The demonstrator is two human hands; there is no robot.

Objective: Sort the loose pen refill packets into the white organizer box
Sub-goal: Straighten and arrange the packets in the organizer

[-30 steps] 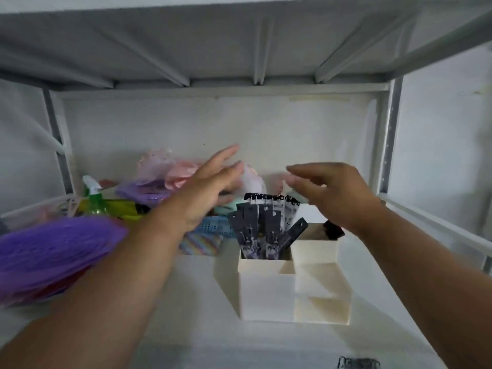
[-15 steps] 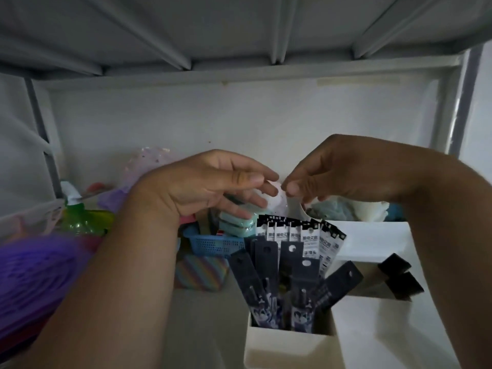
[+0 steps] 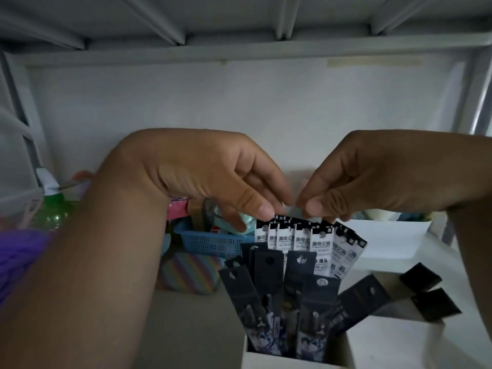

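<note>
The white organizer box (image 3: 298,362) sits low in the middle, on a shelf. Its front left compartment is packed with upright pen refill packets: dark ones (image 3: 269,275) in front, white-labelled ones (image 3: 300,239) fanned behind. My left hand (image 3: 202,171) and my right hand (image 3: 372,171) hover over the white packets. Thumb and fingers of each hand pinch at the packets' black top edges. Two more dark packets (image 3: 428,291) lean in the box's right rear compartment.
A blue perforated basket (image 3: 215,242) with small items and a rainbow-striped pouch (image 3: 186,272) stand left of the box. A green spray bottle (image 3: 50,209) and a purple item (image 3: 18,249) are at far left. A white container (image 3: 383,238) stands behind. The shelf ceiling is low.
The view has closed in on the box. Both hands have come down from just above the packets onto the top edges of the white ones.
</note>
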